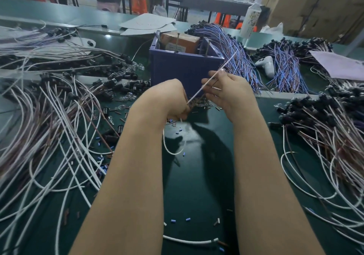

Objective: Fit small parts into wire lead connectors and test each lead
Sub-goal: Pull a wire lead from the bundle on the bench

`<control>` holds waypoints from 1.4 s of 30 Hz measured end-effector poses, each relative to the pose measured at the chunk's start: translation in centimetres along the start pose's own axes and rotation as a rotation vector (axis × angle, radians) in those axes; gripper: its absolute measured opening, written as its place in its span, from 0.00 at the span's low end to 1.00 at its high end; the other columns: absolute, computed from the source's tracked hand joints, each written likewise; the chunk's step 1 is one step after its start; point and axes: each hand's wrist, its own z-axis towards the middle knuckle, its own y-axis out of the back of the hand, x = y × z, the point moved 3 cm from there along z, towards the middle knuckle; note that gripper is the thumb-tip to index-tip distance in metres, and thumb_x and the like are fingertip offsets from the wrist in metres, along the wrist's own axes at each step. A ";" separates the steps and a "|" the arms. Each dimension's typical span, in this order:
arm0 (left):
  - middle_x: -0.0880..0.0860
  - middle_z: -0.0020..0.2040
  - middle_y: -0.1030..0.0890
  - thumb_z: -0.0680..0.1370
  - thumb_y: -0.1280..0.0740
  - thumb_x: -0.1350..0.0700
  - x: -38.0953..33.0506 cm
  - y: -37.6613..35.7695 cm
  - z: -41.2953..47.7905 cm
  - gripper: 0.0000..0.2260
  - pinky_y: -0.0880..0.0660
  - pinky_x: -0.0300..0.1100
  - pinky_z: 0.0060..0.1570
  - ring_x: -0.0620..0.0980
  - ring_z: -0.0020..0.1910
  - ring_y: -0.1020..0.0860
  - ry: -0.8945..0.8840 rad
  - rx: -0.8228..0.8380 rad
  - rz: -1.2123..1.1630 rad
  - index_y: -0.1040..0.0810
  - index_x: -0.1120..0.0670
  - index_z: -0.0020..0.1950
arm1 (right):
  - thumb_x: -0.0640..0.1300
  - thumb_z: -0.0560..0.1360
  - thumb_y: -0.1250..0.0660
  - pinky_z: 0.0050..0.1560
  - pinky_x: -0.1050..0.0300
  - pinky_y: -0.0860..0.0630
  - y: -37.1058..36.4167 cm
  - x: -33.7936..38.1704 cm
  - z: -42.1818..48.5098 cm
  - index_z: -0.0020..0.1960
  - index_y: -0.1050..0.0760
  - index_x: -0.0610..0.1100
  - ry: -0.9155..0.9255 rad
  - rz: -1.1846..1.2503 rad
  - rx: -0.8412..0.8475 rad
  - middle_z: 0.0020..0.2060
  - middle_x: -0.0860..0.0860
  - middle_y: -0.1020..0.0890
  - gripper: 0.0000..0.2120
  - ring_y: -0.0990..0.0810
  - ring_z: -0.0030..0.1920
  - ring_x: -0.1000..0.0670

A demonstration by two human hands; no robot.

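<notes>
now, hands (169, 97) (226, 89) on one lead (199, 91)

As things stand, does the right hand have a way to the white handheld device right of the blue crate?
Probably not yet. The right hand pinches the wire lead that the left hand also holds, and a blue-violet wire bundle lies between it and the white handheld device.

Factory assembly workshop: green workbench (199, 176) heaped with wire lead bundles (49, 128), cardboard cartons (315, 4) stacked far right.
</notes>
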 end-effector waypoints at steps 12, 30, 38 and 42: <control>0.56 0.47 0.18 0.81 0.42 0.50 -0.5 1.5 0.0 0.14 0.24 0.46 0.51 0.56 0.48 0.20 -0.105 -0.344 -0.182 0.21 0.57 0.51 | 0.44 0.82 0.44 0.34 0.62 0.20 -1.1 0.3 -1.2 0.42 0.24 0.41 0.018 -0.264 0.325 0.35 0.45 0.18 0.15 0.19 0.32 0.53; 0.56 0.45 0.17 0.80 0.38 0.54 -0.1 0.8 0.2 0.09 0.25 0.44 0.48 0.54 0.46 0.21 -0.138 -0.281 -0.155 0.19 0.53 0.46 | 0.43 0.82 0.44 0.33 0.63 0.21 -1.2 0.4 -1.3 0.54 0.24 0.35 -0.070 -0.064 0.266 0.34 0.44 0.26 0.14 0.21 0.31 0.51; 0.47 0.36 0.19 0.81 0.41 0.60 -0.4 -0.6 0.8 0.10 0.23 0.34 0.39 0.39 0.32 0.21 -0.215 -0.159 -0.383 0.21 0.55 0.47 | 0.50 0.81 0.42 0.33 0.61 0.33 -1.1 -0.8 -0.4 0.45 0.20 0.49 0.000 -0.291 0.279 0.22 0.59 0.26 0.14 0.28 0.28 0.54; 0.52 0.37 0.20 0.81 0.42 0.60 0.0 -0.6 1.1 0.10 0.28 0.32 0.34 0.46 0.33 0.24 -0.193 -0.216 -0.308 0.22 0.57 0.47 | 0.44 0.80 0.38 0.31 0.63 0.30 -0.5 -0.6 -0.1 0.50 0.20 0.42 0.060 -0.244 0.215 0.32 0.50 0.24 0.09 0.29 0.28 0.55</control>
